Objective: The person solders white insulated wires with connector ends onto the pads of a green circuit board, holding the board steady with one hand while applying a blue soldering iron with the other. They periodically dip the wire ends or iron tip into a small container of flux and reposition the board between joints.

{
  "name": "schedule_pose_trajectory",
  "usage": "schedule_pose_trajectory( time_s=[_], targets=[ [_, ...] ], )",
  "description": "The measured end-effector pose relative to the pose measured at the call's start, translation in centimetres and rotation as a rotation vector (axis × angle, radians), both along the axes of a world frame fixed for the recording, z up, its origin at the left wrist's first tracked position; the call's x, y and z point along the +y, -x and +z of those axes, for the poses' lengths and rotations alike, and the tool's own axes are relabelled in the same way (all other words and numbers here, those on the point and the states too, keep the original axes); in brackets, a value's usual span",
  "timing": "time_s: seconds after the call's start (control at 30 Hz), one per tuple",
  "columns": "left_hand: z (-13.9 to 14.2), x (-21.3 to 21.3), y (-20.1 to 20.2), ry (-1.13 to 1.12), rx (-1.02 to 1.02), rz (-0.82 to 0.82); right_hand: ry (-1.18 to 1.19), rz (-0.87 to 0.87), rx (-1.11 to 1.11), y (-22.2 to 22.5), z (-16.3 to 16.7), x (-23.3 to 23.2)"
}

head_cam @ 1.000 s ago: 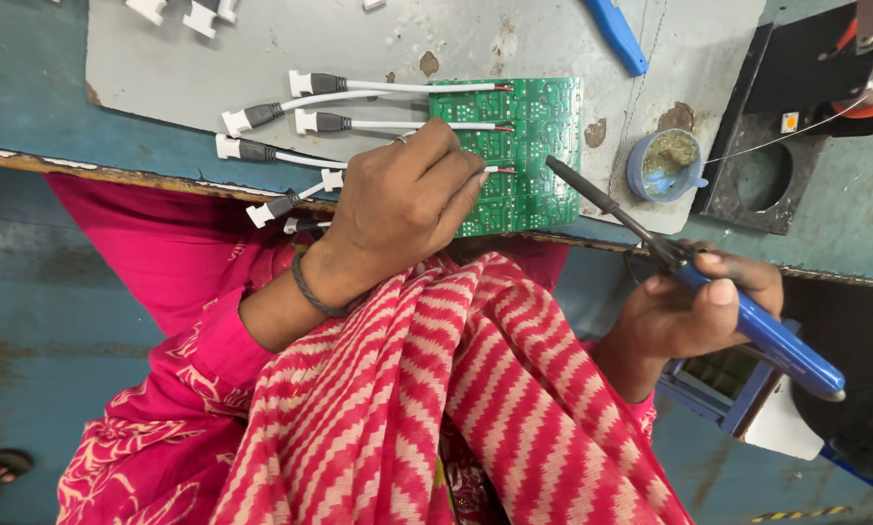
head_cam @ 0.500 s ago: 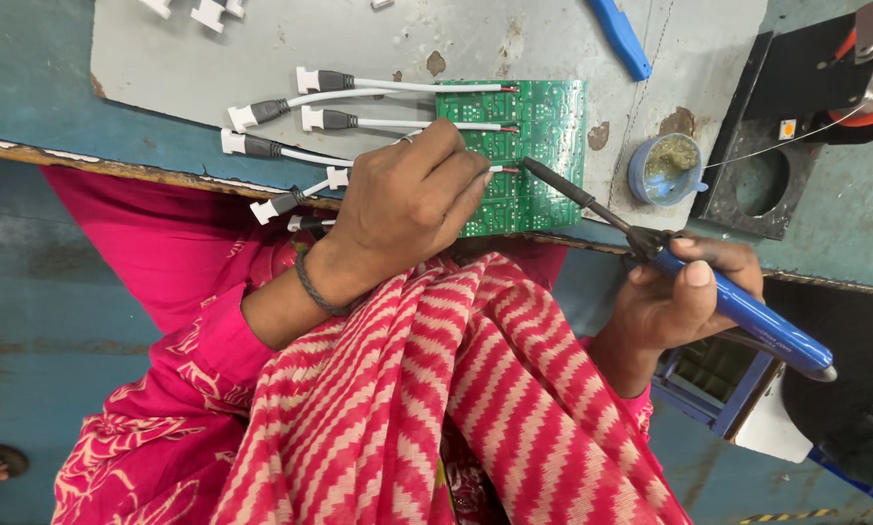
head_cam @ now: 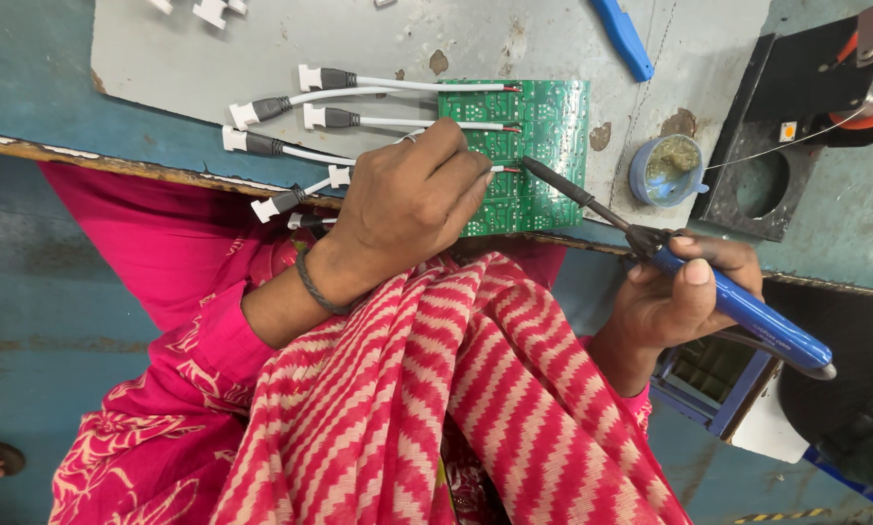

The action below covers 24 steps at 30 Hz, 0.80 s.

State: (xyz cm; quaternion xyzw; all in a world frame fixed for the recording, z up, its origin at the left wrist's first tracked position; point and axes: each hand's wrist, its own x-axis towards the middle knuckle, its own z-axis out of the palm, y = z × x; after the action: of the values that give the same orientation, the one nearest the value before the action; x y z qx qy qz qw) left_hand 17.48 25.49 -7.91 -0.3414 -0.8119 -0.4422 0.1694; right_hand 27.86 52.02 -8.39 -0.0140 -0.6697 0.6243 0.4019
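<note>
Head view: since a second ago the soldering iron (head_cam: 592, 206) has swung in from the right, and its tip now meets the green circuit board (head_cam: 524, 156) at the worktop's near edge. The right hand (head_cam: 684, 292) is clenched around the iron's blue handle. The left hand (head_cam: 407, 204) pinches a white wire (head_cam: 388, 122) onto the board.

Inspector A: Any packages, labels, signs or screens on the surface (head_cam: 359, 44)?

Inspector B: One only: a small square label (head_cam: 788, 130), white-edged with an orange centre, on the black stand (head_cam: 791, 107) at the right edge. No packages, signs or screens are in view.

Inspector A: Its wording?

Inspector B: Too small to tell.
</note>
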Motion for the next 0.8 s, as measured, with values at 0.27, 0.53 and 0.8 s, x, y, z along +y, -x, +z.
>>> schedule_pose_trajectory(
  time_s=[0.27, 0.53, 0.8],
  targets=[
    [0.0, 0.0, 0.0, 0.001, 0.004, 0.002, -0.027, 0.015, -0.006, 0.4, 0.4, -0.4],
    [-0.1, -0.1, -0.1, 0.020, 0.002, 0.012, -0.150, 0.002, -0.047, 0.0, 1.1, -0.8],
    [-0.2, 0.0, -0.1, 0.016, 0.000, 0.017, -0.185, -0.079, 0.070, -0.2, 0.1, 0.8]
  ],
)
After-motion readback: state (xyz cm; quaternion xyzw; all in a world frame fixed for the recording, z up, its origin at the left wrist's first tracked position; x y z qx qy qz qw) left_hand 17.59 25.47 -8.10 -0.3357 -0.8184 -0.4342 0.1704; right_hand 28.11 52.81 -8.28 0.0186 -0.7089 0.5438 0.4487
